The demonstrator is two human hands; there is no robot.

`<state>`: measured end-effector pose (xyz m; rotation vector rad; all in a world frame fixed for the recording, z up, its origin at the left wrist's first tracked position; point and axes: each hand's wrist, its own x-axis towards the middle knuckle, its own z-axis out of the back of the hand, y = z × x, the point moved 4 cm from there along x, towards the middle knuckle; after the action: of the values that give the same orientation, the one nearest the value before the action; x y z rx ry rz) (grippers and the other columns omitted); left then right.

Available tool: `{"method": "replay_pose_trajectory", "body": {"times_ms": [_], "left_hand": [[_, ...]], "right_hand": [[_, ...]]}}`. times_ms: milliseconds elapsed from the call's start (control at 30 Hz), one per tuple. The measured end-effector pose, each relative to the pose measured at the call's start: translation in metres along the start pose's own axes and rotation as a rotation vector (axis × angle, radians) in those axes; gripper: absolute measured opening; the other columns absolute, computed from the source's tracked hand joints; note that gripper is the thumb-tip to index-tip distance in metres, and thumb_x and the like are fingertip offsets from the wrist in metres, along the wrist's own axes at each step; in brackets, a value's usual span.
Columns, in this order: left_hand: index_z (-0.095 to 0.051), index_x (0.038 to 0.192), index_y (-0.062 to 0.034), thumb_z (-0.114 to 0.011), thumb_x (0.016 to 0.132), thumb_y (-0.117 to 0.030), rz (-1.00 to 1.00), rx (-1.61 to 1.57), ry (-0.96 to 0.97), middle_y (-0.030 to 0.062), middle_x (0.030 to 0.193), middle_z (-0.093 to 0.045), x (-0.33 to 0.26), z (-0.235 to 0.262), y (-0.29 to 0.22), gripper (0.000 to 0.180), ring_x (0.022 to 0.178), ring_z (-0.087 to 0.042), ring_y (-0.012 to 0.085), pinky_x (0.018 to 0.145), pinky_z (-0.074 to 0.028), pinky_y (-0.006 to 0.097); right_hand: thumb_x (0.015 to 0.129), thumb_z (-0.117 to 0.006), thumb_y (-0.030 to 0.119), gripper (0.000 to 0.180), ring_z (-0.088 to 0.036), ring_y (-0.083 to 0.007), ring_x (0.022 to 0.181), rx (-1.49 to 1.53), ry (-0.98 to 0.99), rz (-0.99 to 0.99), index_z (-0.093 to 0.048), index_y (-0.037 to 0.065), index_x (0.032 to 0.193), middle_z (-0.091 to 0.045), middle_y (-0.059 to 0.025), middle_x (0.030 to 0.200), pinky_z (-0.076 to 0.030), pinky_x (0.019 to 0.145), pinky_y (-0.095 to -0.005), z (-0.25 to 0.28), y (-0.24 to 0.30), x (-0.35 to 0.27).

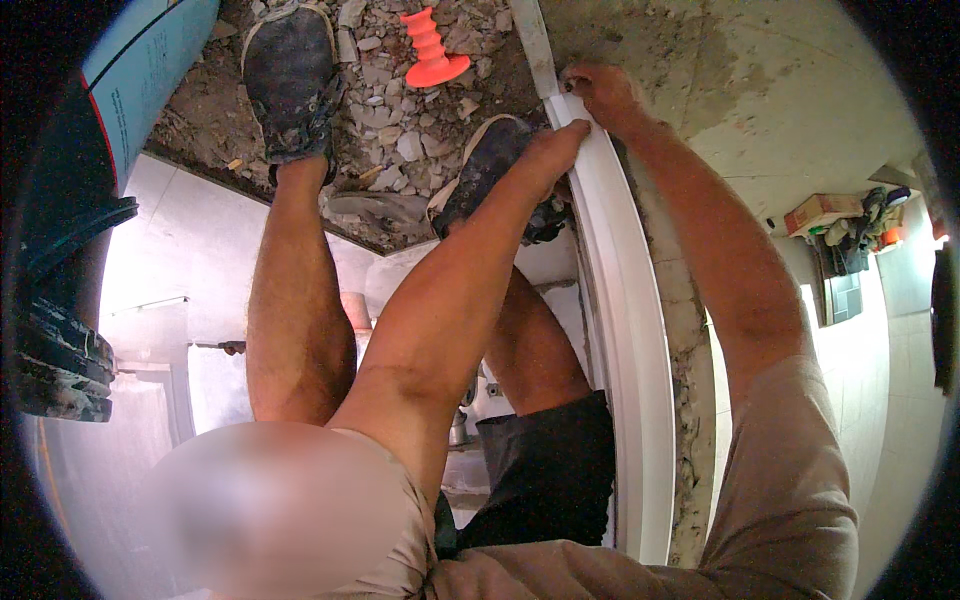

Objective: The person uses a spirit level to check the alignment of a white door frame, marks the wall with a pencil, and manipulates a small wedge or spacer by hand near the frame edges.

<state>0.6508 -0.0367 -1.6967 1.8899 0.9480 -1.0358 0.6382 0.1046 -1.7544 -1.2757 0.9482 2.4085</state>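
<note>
A long white trim strip (635,350) runs from the lower edge up to a grey strip (537,45) at the top. Around the trim's upper end, my left hand (557,150) is closed, its thumb on the white face and its other fingers largely hidden. My right hand (608,98) is just beyond, at the junction of the two strips. Its fingers are curled together at the trim's tip, and what they pinch is too small to make out.
Broken rubble (400,130) covers the ground by my shoes (290,85). An orange ribbed grip with a wide flange (430,50) stands in it. A blue printed panel (150,75) and dark stacked buckets (65,360) are at left. Right of the trim lies bare concrete (720,110), with a cardboard box (822,212) beyond.
</note>
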Motion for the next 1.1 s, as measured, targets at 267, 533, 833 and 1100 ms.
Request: {"method": "replay_pose_trajectory", "body": {"times_ms": [267,533,833,1100], "left_hand": [[-0.057,0.129,-0.0013,-0.046,0.1,-0.04,0.028,0.05,0.013,0.0188,0.123,-0.065,0.005,-0.006,0.001,0.05,0.11,-0.062,0.0315,0.101,-0.043,0.043],[-0.055,0.134,-0.0035,-0.048,0.098,-0.043,-0.003,0.089,0.011,0.0182,0.131,-0.061,0.006,-0.008,-0.003,0.054,0.118,-0.058,0.0325,0.106,-0.039,0.044],[-0.048,0.143,-0.0028,-0.052,0.096,-0.05,0.124,-0.004,0.037,0.0194,0.145,-0.052,-0.009,-0.002,-0.011,0.067,0.135,-0.045,0.0329,0.114,-0.03,0.046],[-0.056,0.133,0.0056,-0.06,0.091,-0.051,0.041,0.082,-0.44,0.0267,0.137,-0.057,-0.046,0.045,0.011,0.071,0.125,-0.057,0.0408,0.098,-0.046,0.047]], "right_hand": [[0.087,-0.06,0.009,0.021,-0.07,-0.0329,0.094,0.243,-0.105,-0.127,-0.071,0.005,0.104,-0.073,-0.0161,0.099,-0.054,0.084,-0.041,0.005,-0.003,-0.017],[0.089,-0.063,0.02,0.024,-0.066,-0.0403,0.094,0.044,-0.092,0.034,-0.07,0.018,0.112,-0.069,-0.0158,0.11,-0.055,0.084,-0.0495,-0.004,-0.018,-0.009],[0.084,-0.067,0.018,0.02,-0.071,-0.0296,0.084,0.155,-0.264,-0.202,-0.072,0.006,0.099,-0.073,-0.0144,0.088,-0.054,0.077,-0.0401,0.039,0.005,-0.019],[0.08,-0.073,0.03,0.031,-0.07,-0.0321,0.082,-0.104,-0.184,-0.609,-0.073,0.007,0.1,-0.072,-0.0153,0.086,-0.054,0.075,-0.0417,0.097,0.009,-0.025]]}}
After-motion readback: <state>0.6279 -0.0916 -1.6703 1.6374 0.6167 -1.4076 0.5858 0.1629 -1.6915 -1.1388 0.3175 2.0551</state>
